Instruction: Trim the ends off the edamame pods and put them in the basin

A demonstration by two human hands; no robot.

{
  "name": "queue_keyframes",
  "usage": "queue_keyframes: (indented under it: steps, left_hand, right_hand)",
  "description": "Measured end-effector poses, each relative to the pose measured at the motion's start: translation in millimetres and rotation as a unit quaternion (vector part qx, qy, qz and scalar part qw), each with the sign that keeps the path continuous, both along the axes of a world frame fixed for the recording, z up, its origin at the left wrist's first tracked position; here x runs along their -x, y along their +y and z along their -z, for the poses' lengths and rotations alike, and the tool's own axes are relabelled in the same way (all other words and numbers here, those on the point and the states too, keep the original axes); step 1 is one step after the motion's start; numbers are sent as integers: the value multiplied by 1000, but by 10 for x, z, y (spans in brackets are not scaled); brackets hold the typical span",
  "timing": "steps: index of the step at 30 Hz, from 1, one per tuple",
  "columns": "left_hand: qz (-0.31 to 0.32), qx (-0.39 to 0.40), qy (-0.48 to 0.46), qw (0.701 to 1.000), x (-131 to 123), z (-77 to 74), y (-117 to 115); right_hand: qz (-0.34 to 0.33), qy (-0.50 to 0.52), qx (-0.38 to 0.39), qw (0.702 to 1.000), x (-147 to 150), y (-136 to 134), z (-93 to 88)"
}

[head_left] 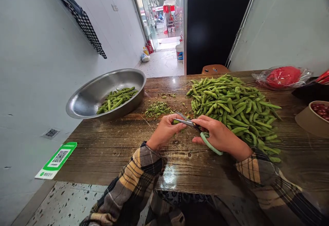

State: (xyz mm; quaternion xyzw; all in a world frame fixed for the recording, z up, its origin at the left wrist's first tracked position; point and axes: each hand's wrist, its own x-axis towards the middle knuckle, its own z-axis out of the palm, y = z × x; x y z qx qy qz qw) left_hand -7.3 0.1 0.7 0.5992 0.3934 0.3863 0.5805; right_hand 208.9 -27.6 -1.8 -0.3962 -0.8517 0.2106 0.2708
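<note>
In my right hand [216,133] is a pair of scissors [211,144] with pale green handles, its blades parted and pointing left. Between the fingers of my left hand [167,130] sits a green edamame pod [177,121], mostly covered by the fingers and the blades. Just beyond my hands lies a small heap of trimmed pod ends [157,109]. A large pile of edamame pods [231,102] spreads to the right, beside and behind my right hand. At the left, a wide steel basin [84,97] holds several pods and leans at a tilt in view.
The wooden table [108,150] carries a red item in clear plastic [284,77] and a paper tub of dark red fruit [308,120] at the right. A green QR code card [58,159] lies at its left edge. Beyond stands an orange stool [215,69].
</note>
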Motion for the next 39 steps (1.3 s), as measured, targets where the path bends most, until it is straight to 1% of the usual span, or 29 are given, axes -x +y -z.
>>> queue_keyframes:
  steps: [4,8,12,15,21,28,30,32,36,39]
  left_hand:
    - [2,-4,8,1000,20,14,15]
    - [8,10,28,1000,39,12,36]
    - [5,39,31,999,46,-2,55]
    - [16,73,21,997,50,-8,67]
    - [46,133,-12,990,65,-22,65]
    - [61,152,-16,986,86,-7,59]
    - [48,158,-32,986,80,5,60]
    - [19,162,-74,984,69,14,66]
    - [-77,158,-190,966,54,17,94]
    - [-123,158,-237,951,56,19,115]
  right_hand:
    - [2,-6,-5,1000,-2,2,17]
    - [1,-29,0,1000,-16,7,22]
    - [4,-49,4,999,-35,13,5]
    - [-3,-55,13,998,-44,18,-14]
    - [-33,-35,41,998,-63,26,-49]
    - [-56,-18,54,997,-92,44,-78]
    - [-47,-10,58,997,-88,54,-60]
    - [-22,7,51,998,-76,66,-27]
    - [47,50,35,997,-53,81,51]
    - [72,56,32,995,-48,83,92]
